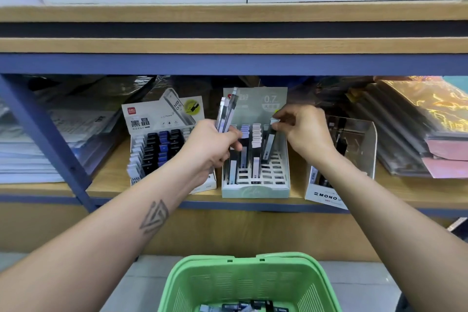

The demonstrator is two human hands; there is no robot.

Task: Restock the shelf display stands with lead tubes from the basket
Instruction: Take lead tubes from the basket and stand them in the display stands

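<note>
A: Where's the stock?

B: My left hand (215, 145) clasps spare lead tubes (226, 111); my right hand (302, 129) pinches one tube (269, 143) over the middle stand (255, 189) — basket (249, 284) near.

A: Technique?

B: Keep it upright — seat it in a free right-hand slot.

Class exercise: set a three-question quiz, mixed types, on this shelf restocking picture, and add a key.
1. True or false: the left hand holds a bunch of lead tubes.
2. Into which stand is the right hand lowering one tube? A) black-and-blue stand B) pale green 0.7 stand C) MONO stand
3. Fill in: the basket below the shelf is ____ in colour.

Key: 1 true; 2 B; 3 green.
</note>
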